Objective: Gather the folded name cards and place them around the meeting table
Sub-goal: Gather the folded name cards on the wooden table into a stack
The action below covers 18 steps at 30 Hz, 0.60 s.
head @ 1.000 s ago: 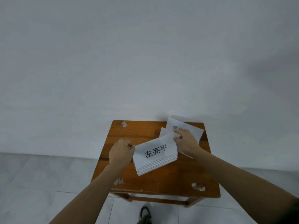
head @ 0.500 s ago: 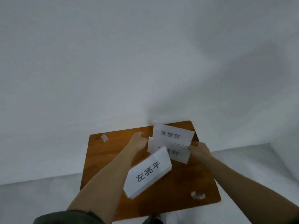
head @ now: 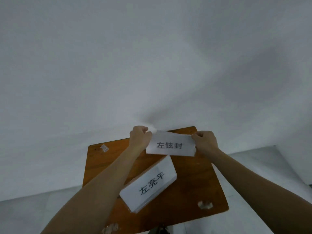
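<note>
Both left hand and right hand pinch the name card at its short ends; the stack lies nearer, leftward

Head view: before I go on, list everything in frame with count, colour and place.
held name card: one face showing, white with black print, over the table's far edge
name card stack: one, white, lying mid-table
paper scraps: three, whitish, stuck at the far-left corner, near-right corner and near edge
table: one, brown wood, against the wall
wall: one, white, behind the table
floor: pale grey, either side of the table
left grip: one bare hand, pinches the held card's left end
right grip: one bare hand, pinches its right end
</note>
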Motion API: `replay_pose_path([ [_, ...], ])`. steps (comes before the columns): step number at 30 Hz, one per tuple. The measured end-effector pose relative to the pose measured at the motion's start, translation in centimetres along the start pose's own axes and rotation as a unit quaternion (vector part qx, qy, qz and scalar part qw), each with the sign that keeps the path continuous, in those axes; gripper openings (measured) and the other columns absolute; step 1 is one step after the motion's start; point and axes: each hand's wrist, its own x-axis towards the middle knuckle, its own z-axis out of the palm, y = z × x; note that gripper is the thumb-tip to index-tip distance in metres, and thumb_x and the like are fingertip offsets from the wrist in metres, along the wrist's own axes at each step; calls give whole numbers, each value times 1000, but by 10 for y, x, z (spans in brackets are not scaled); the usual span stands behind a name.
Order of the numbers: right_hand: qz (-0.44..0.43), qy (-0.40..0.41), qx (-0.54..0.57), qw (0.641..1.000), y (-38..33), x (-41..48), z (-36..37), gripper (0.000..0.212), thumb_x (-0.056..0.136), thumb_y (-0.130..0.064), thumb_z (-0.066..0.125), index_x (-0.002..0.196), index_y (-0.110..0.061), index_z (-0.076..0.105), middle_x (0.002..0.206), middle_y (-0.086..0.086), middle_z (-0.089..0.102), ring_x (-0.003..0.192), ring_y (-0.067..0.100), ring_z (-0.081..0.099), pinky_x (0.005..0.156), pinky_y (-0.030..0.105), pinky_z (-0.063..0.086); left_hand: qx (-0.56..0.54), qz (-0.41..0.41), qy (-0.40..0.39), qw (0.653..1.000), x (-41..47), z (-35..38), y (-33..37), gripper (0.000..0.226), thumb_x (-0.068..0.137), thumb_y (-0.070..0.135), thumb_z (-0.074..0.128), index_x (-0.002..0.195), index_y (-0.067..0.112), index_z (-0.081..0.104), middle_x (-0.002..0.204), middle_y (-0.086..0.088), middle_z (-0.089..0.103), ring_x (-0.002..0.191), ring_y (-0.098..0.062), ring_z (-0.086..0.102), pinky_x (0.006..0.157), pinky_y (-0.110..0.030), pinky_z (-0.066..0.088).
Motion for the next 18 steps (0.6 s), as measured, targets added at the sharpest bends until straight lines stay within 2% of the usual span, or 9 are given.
replay_pose_path([
  [3, -58, 19, 68, 996, -28, -4, -17, 34, 93, -28, 61, 119, -7, 67, 108, 10, 70, 87, 26, 67, 78, 44, 59, -16, 54, 82, 995, -21, -29, 17, 33, 90, 8, 58, 123, 3, 63, 125, -14, 63, 113, -25, 60, 87, -25, 49],
  [7, -130, 26, 130, 983, -64, -25, -38, 37, 93, -28, 63, 122, -6, 64, 107, 9, 70, 87, 24, 67, 79, 39, 59, -62, 94, 187, 976, -62, -68, 29, 26, 87, 7, 64, 112, 5, 70, 110, -11, 71, 101, -22, 67, 93, -30, 53],
  [12, -192, -4, 146, 971, -76, -56, -42, 27, 93, -26, 64, 111, -7, 71, 90, 4, 71, 77, 17, 64, 77, 36, 59, -97, 91, 244, 961, -127, -91, 10, 20, 86, 15, 70, 105, 9, 73, 96, -7, 74, 85, -20, 71, 81, -42, 59],
  [15, -213, -42, 118, 969, -68, -74, -31, 22, 93, -25, 63, 103, -8, 74, 77, -1, 68, 71, 17, 62, 70, 35, 55, -68, 77, 272, 957, -159, -86, -17, 19, 85, 18, 71, 102, 9, 74, 92, -4, 75, 79, -15, 70, 80, -30, 58],
  [18, -225, -81, 54, 970, -51, -87, -15, 22, 95, -23, 59, 98, -7, 75, 75, 3, 68, 67, 19, 60, 64, 33, 49, -6, 61, 289, 955, -180, -72, -44, 17, 86, 20, 70, 100, 12, 76, 93, -1, 75, 76, -8, 64, 71, -12, 44],
])
